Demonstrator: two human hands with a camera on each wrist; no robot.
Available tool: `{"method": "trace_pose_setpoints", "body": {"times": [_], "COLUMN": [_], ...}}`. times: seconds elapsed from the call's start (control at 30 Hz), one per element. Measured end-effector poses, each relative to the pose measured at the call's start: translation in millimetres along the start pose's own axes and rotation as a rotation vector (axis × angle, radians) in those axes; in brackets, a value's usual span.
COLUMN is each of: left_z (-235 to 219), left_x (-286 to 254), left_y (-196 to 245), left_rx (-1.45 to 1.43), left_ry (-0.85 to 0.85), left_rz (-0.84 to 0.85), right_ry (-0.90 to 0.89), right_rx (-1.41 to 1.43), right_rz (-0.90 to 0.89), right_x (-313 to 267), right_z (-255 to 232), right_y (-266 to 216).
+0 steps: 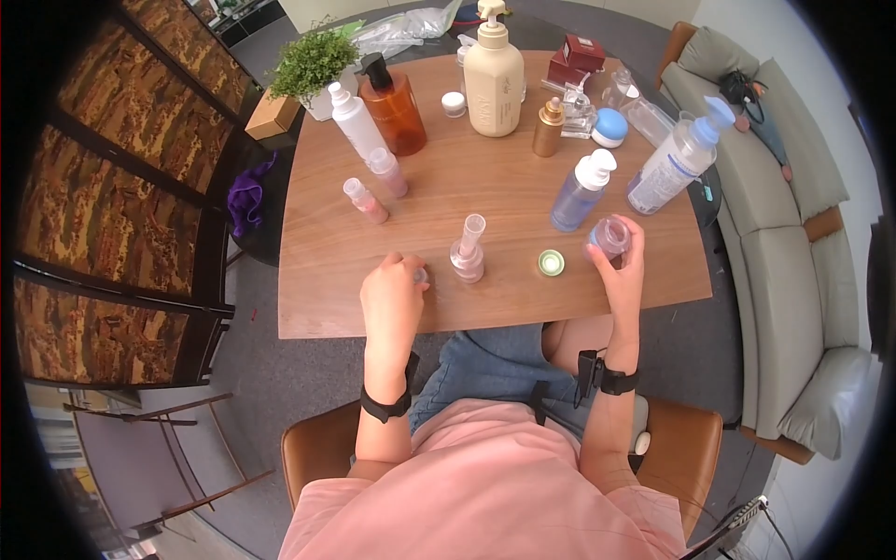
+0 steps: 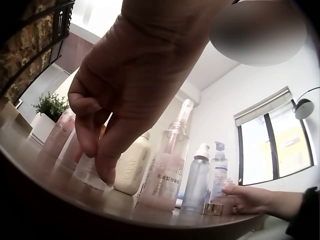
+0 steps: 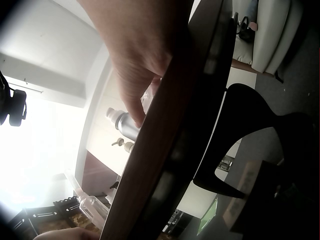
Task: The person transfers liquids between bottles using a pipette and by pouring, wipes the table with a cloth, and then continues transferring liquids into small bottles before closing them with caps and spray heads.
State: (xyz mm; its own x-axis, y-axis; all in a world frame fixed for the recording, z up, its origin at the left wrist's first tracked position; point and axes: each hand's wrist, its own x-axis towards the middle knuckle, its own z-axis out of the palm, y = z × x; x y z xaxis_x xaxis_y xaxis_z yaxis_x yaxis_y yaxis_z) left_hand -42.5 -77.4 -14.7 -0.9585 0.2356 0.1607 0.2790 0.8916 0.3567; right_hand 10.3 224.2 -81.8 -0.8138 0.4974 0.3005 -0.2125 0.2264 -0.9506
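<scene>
My left hand (image 1: pixel 392 297) is low over the near edge of the table, its fingers and thumb pinching a small clear cap (image 2: pixel 91 176) that stands on the wood. My right hand (image 1: pixel 623 266) grips a small see-through jar (image 1: pixel 611 237) with pink contents and an uncovered mouth, held at the table's right side. Between the hands stands a clear bottle (image 1: pixel 468 263) of pale pink liquid, a clear tube (image 1: pixel 474 230) rising from its neck. Left of the jar lies a round green-rimmed lid (image 1: pixel 551 262). The right wrist view mostly hides the jar behind the table edge.
Beyond the left hand stand two small pink bottles (image 1: pixel 365 201), a white bottle (image 1: pixel 356 123) and an amber pump bottle (image 1: pixel 393 107). A cream pump bottle (image 1: pixel 496 82) is at the back. Two bluish pump bottles (image 1: pixel 581 191) stand behind the jar. A potted plant (image 1: pixel 315 67) is far left.
</scene>
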Motion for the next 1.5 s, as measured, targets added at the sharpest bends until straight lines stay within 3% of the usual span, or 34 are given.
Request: {"method": "trace_pose_setpoints", "body": {"times": [1.5], "left_z": [2.2], "left_x": [3.7], "left_y": [1.0], "left_rx": [0.052], "left_ry": [-0.035], "left_rz": [-0.009], "right_ry": [-0.006], "right_rx": [0.01], "right_rz": [0.008], "right_x": [0.3], "right_z": [-0.6], "right_y": [0.0]}}
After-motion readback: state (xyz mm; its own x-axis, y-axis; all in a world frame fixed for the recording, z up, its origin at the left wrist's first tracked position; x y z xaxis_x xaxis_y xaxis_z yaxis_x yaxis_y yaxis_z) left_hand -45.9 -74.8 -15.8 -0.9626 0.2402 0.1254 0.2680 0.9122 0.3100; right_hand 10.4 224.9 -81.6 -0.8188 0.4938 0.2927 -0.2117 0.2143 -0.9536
